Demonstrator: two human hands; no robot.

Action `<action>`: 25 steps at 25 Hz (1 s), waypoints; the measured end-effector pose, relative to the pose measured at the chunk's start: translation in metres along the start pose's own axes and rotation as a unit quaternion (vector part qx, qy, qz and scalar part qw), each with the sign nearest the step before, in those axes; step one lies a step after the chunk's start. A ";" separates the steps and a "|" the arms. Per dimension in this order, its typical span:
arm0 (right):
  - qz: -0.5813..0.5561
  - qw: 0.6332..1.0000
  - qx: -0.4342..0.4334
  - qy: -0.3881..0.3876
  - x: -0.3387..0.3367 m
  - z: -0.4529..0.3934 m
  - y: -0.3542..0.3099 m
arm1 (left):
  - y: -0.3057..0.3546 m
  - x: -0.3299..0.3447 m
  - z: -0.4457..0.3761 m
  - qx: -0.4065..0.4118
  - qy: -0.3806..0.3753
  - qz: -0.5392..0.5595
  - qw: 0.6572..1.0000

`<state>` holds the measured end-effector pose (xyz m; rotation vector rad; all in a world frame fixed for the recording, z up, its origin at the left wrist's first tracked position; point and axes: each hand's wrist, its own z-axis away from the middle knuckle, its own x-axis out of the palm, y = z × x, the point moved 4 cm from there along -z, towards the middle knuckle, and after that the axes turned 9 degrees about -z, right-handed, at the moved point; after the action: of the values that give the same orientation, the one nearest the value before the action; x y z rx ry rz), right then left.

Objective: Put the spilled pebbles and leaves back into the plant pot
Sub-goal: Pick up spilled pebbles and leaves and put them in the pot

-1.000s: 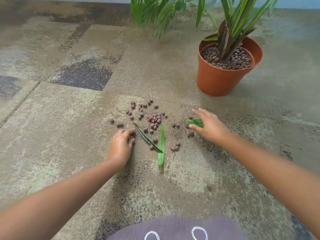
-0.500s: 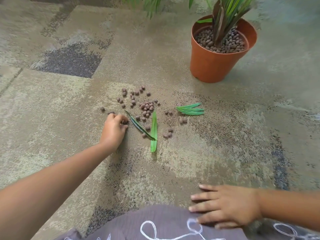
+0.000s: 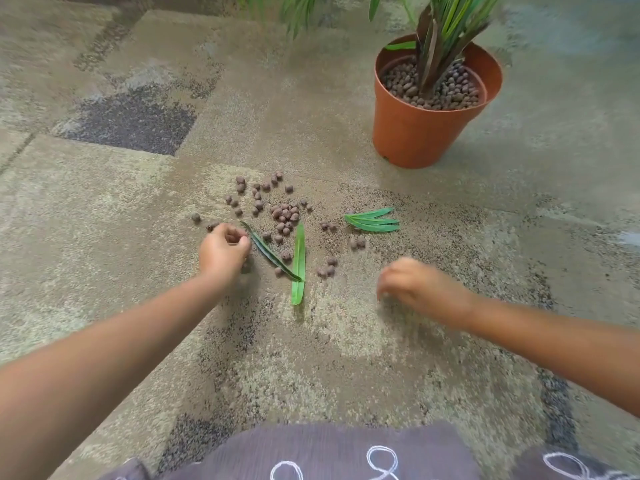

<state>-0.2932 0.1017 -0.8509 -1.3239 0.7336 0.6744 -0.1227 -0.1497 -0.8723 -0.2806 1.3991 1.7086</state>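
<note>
Several brown pebbles [image 3: 285, 214] lie scattered on the carpet. Among them lie a dark thin leaf [image 3: 268, 252], a bright green leaf [image 3: 298, 265] and a small bunch of green leaves [image 3: 374, 220]. The orange plant pot [image 3: 415, 133] stands at the far right, filled with pebbles around a green plant. My left hand [image 3: 223, 251] rests at the left edge of the spill, fingers curled around pebbles. My right hand [image 3: 419, 289] is blurred, hovering low to the right of the spill with fingers pointing down and nothing visible in it.
The floor is patchy beige carpet [image 3: 104, 202] with a dark square tile [image 3: 131, 123] at the far left. More green fronds [image 3: 298, 12] hang in at the top. My patterned purple-grey clothing [image 3: 329, 452] fills the bottom edge.
My right hand let go of the leaf bunch, drew back to my lap, and has now moved forward again toward the spill. My left hand stays at the left pebbles, fingers more curled.
</note>
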 end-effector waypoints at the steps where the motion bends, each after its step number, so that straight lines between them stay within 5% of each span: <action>1: -0.030 0.998 0.032 0.054 -0.012 -0.018 0.004 | 0.003 0.002 0.001 -0.065 -0.033 0.122 0.990; 4: -0.077 0.979 0.084 0.171 -0.037 -0.072 0.014 | 0.027 0.011 0.008 -0.158 -0.158 0.395 0.891; 6: -0.079 0.976 0.154 0.129 -0.033 -0.098 0.025 | 0.045 0.020 0.015 -0.143 -0.225 0.396 0.879; 10: -0.007 0.978 0.208 -0.032 -0.002 -0.104 0.043 | 0.054 0.037 0.028 0.062 -0.176 -0.014 0.982; 11: 0.009 0.982 0.188 -0.028 0.002 -0.100 0.044 | 0.052 0.038 0.030 0.150 -0.134 -0.137 0.970; 13: 0.039 0.990 0.133 -0.010 0.009 -0.091 0.039 | 0.042 0.038 0.036 0.287 -0.072 -0.343 0.892; 16: 0.070 0.994 0.068 0.046 0.018 -0.075 0.032 | 0.018 0.040 0.040 0.349 -0.076 -0.504 0.787; 20: 0.051 0.991 0.048 0.115 0.013 -0.065 0.033 | 0.009 0.042 0.045 0.335 -0.058 -0.496 0.799; 25: -0.060 0.972 0.117 0.193 -0.011 -0.071 0.035 | 0.013 0.051 0.045 0.259 -0.030 -0.411 0.874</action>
<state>-0.3332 0.0355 -0.8699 -1.2819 1.0041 0.2228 -0.1467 -0.0848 -0.8815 -0.4340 1.3533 0.6146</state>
